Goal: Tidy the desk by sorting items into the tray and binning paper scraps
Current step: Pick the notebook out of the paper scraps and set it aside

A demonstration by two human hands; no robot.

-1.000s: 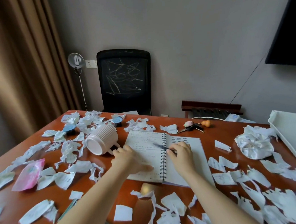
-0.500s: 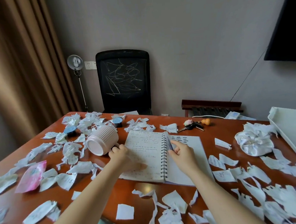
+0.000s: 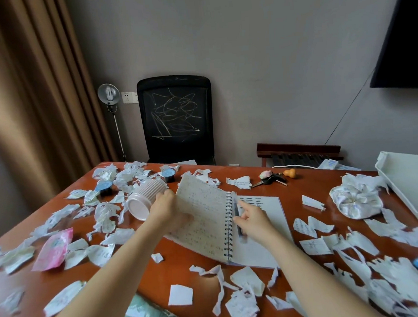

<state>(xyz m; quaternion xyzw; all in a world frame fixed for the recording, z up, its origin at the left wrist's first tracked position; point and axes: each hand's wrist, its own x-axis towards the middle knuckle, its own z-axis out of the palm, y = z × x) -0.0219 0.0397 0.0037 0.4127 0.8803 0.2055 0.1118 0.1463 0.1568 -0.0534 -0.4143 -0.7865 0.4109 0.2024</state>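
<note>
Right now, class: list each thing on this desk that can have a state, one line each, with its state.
notebook: open, left pages lifted
pen: lying on the notebook's right page
cup: on its side
tray: upright at the right edge of the desk
paper scraps: strewn over the desk
left hand: holds the lifted pages
right hand: rests on the pen, index finger straight; grip unclear

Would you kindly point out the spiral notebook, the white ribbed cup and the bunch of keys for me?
spiral notebook [image 3: 207, 213], head view, on its written left page.
white ribbed cup [image 3: 148, 191], head view, on its ribbed side wall.
bunch of keys [image 3: 270, 178], head view, on the dark key heads.
</note>
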